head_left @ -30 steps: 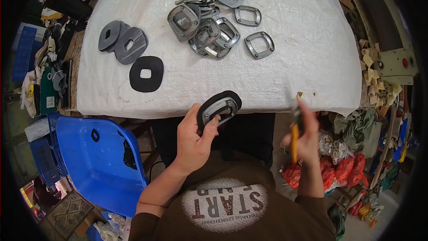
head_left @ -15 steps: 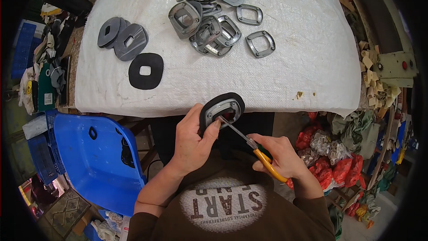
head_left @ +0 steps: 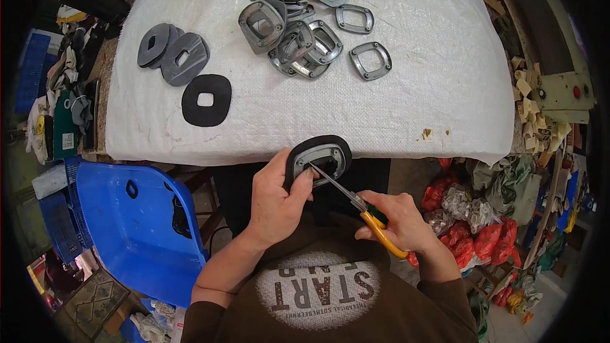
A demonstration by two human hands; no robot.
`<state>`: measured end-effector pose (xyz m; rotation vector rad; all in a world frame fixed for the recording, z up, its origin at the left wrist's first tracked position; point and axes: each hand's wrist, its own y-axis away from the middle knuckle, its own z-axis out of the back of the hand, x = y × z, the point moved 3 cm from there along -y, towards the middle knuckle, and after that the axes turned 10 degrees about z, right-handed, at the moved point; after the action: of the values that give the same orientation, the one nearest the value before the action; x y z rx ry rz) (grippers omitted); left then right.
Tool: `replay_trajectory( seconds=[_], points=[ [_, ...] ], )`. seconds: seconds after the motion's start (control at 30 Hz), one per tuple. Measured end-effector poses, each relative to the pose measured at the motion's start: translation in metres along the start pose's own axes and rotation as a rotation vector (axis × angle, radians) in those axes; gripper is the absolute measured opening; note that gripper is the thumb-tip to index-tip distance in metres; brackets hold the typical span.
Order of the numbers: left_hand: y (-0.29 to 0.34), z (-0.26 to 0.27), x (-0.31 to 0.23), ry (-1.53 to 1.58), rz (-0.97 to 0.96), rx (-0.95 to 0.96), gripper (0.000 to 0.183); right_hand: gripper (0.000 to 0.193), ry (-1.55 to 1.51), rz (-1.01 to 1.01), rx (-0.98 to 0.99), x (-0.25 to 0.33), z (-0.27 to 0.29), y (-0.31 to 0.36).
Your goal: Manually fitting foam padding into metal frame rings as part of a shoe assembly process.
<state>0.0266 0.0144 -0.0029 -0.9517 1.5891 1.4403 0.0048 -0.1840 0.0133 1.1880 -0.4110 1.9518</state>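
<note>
Just off the front edge of the table, my left hand (head_left: 276,194) grips a metal frame (head_left: 337,150) wrapped around its outside by a black padded cover (head_left: 311,142). My left thumb presses on the near side of the frame. In my right hand (head_left: 400,219) is a pair of scissors (head_left: 384,235) with orange handles. Their slim metal blades reach into the frame's opening, beside my left thumb. Dark, ragged-looking material shows inside that opening. What the blade tips touch is too small to make out.
On the white-covered table (head_left: 419,101) are a pile of metal frames (head_left: 324,44), several grey pads (head_left: 184,60) and a black pad (head_left: 206,114) with a square hole. A blue tub (head_left: 140,235) stands at my left. Red plastic bags (head_left: 486,241) lie at my right.
The covered frame has tilted slightly and shifted a little to the right. The scissor blades have shifted slightly within its opening. Both hands keep their hold.
</note>
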Motion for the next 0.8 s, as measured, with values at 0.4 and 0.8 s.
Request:
replay_trajectory(
  seconds=[0.4,0.8],
  points=[
    [0.0,0.009,-0.001,0.082,0.044,-0.025,0.016,0.042,0.132,-0.307,-0.814,-0.057,0.079,0.018],
    [0.0,0.005,-0.002,0.022,0.021,0.011,0.012,0.041,1.149,-0.377,-0.693,-0.079,0.147,0.027]
  ],
)
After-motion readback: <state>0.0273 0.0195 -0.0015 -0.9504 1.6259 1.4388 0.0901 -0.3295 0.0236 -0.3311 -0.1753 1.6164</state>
